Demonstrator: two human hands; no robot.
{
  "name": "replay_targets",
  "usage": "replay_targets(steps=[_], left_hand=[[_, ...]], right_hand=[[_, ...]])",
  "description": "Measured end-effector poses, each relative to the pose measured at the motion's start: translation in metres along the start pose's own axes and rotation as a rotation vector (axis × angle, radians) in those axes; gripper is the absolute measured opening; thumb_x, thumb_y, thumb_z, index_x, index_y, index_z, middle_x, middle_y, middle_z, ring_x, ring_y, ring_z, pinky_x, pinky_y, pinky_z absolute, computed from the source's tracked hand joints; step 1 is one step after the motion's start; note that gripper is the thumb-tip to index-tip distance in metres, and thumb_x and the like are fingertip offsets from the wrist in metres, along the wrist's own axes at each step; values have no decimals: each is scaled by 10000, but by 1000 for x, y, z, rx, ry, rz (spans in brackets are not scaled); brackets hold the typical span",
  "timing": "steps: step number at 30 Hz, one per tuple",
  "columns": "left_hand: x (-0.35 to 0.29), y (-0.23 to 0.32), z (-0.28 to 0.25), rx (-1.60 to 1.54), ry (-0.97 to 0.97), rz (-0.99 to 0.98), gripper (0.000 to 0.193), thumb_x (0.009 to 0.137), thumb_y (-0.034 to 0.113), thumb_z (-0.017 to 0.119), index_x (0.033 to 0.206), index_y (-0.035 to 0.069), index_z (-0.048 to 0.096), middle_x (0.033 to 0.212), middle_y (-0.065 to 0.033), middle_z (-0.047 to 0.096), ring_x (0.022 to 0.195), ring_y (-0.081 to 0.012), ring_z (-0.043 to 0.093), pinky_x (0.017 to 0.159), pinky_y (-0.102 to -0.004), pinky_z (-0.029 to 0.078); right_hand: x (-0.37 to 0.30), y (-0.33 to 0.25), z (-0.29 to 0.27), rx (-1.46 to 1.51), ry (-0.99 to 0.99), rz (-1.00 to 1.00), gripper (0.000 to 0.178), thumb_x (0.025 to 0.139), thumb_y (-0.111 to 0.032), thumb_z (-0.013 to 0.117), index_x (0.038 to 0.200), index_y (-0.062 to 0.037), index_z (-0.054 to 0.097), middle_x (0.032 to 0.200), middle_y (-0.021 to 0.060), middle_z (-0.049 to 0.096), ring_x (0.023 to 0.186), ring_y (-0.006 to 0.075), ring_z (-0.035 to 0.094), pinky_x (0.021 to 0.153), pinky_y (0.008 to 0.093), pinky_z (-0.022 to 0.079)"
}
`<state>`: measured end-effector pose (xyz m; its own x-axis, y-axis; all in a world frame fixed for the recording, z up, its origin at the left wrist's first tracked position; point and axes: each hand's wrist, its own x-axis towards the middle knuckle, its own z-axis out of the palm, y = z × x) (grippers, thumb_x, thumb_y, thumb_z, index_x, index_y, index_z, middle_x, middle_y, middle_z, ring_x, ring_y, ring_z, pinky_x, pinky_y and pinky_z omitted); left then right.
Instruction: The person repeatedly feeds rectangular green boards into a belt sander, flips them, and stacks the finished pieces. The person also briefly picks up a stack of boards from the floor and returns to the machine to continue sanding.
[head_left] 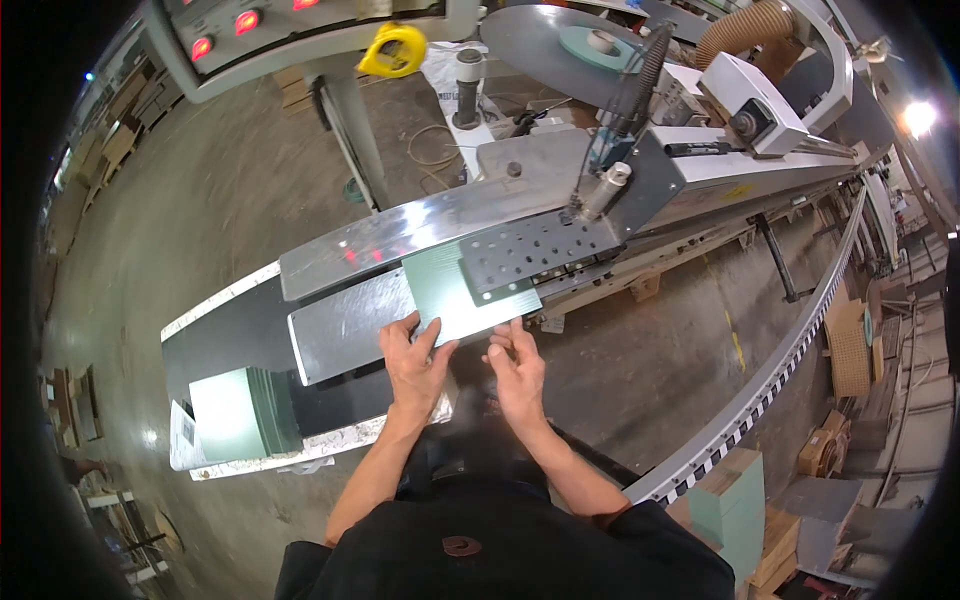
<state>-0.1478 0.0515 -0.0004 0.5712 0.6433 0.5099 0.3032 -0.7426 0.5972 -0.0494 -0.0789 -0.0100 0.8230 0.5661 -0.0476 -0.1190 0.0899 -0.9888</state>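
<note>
A flat, pale green panel [435, 290] lies on the metal bed of a long machine, its far right part beneath a dark plate with rows of holes [530, 250]. My left hand [413, 362] grips the panel's near left corner, thumb and fingers closed at the edge. At the near right edge, the curled fingers of my right hand [518, 375] touch the same panel; their undersides are partly hidden. Left of my hands, a stack of similar green panels [225, 415] rests on a dark-topped table [230, 340] with a pale, worn edge.
A polished metal fence [400, 235] runs behind the panel. Above it hangs a control box with red lit buttons [247, 21] and a yellow tape measure [392, 50]. A long curved rail [760, 400] passes on my right, near stacked green-faced boards [735, 510].
</note>
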Motion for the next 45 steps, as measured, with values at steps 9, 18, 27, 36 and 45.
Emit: replay_targets(steps=[9,18,27,36,45], left_hand=[[34,64,86,-114,-25,74,377,672,151,878,1018,77,750,1091,-184,641,997,-384,559,893,-480,420],[58,117,141,-104,-121,119,376,730,148,835,1079,57,729,1086,-172,668,1054,-394,586,950,-502,404],[-2,88,-14,-306,-102,117,276,781,-34,736,1053,6,710,1026,-161,703,914,-327,681,795,-392,552],[-66,-83,-259,536,713,-385,417,882,22,680,1293,-18,622,1267,-185,646,1227,-329,581,1049,-411,447],[-148,-151,-292,559,565,-468,278,897,112,694,1140,-23,684,1301,-228,612,1204,-393,552,1029,-471,438]], right_hand=[[56,-10,-83,-58,192,-96,463,986,-30,586,1426,77,490,1123,77,557,919,124,572,788,280,565],[103,0,-158,-111,357,-134,579,949,-76,613,1476,78,426,1208,109,590,1002,150,585,866,293,520],[44,-24,-81,48,121,149,363,968,-103,639,1300,39,605,1048,54,669,876,120,626,695,260,533],[-51,7,106,-34,-717,334,394,976,-199,667,1291,33,620,1000,80,710,835,128,667,740,262,552],[-98,6,262,-213,-913,129,560,923,-250,737,1315,94,535,877,83,687,740,120,657,680,254,521]])
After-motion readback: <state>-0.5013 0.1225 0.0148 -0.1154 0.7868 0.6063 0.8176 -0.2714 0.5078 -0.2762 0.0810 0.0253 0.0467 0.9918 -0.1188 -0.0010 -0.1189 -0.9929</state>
